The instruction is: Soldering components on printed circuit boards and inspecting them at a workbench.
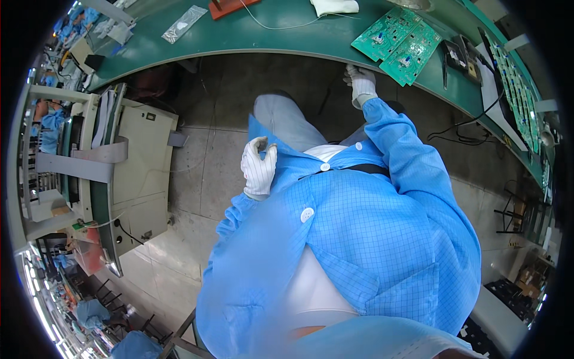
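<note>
My left hand (pixel 259 166), in a white glove with thin stripes, is raised over the left side of my lap, beside the open front of my blue checked coat. Its fingers are loosely curled, with a gap between them and the thumb, and I see nothing in it. My right hand (pixel 360 84), gloved in white too, is at the front edge of the green bench (pixel 287 43), just left of the green circuit boards (pixel 399 43). Its fingers are folded, and what they hold, if anything, is hidden. The boards lie side by side and overhang the bench edge a little.
On the bench are a clear plastic bag (pixel 184 24), a red block (pixel 232 6), a white roll (pixel 335 6) with a thin cable, and a black device (pixel 463 55). More boards (pixel 517 90) stand in a row at right. A cream cabinet machine (pixel 141 170) is at left.
</note>
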`<state>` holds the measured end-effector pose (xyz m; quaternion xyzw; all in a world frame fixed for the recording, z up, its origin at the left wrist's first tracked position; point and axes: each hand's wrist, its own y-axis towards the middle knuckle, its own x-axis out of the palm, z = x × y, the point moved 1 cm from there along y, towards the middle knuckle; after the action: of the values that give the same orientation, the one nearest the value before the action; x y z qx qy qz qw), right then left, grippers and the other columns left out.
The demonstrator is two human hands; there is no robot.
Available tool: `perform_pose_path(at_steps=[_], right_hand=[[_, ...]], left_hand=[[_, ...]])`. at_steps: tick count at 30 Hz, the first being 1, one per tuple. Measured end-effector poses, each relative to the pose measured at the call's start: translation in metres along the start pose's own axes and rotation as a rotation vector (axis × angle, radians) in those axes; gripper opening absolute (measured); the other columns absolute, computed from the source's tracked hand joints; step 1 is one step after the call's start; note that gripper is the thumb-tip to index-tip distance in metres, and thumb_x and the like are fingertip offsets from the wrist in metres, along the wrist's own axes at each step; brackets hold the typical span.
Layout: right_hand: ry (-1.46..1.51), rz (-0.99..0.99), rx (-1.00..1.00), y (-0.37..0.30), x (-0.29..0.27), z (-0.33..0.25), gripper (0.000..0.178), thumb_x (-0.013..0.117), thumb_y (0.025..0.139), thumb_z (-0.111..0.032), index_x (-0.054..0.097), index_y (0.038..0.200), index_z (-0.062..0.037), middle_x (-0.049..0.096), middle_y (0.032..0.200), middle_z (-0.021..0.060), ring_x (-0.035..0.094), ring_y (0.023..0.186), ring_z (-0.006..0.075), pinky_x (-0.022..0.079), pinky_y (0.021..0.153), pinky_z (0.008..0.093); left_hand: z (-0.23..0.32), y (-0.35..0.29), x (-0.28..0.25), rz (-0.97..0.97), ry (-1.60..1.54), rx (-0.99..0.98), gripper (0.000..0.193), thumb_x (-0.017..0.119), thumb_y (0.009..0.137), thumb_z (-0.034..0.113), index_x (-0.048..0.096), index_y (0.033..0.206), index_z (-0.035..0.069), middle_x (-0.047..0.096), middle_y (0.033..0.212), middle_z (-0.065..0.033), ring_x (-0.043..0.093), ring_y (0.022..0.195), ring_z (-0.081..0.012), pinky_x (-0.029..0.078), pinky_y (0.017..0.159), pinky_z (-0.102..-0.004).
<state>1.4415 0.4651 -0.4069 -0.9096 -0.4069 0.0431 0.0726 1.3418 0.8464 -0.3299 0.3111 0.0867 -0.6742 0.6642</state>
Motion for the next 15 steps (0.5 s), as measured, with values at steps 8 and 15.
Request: perform_pose_path(at_steps=[8,15], right_hand=[[0.16,-0.075,-0.05,0.001,-0.019,0.012,0.041,0.068,0.092,-0.037,0.066,0.106,0.0018,0.071,0.094,0.0124,0.07,0.077,0.0214,0.056,0.064,0.0305],[0.182,-0.151,-0.099,-0.016,0.003,-0.002,0.032,0.063,0.094,-0.025,0.065,0.106,0.0051,0.07,0.098,0.015,0.068,0.081,0.0191,0.055,0.071,0.0307]], left_hand=[[0.034,0.019,0.014,-0.098,0.034,0.061,0.028,0.071,0.084,0.012,0.061,0.11,0.004,0.067,0.096,-0.0125,0.066,0.09,-0.0248,0.052,0.081,-0.0366],[0.1,0.048,0.035,-0.177,0.169,0.287,0.03,0.072,0.078,0.006,0.063,0.107,0.004,0.066,0.098,-0.0124,0.065,0.091,-0.0285,0.051,0.083,-0.0362]])
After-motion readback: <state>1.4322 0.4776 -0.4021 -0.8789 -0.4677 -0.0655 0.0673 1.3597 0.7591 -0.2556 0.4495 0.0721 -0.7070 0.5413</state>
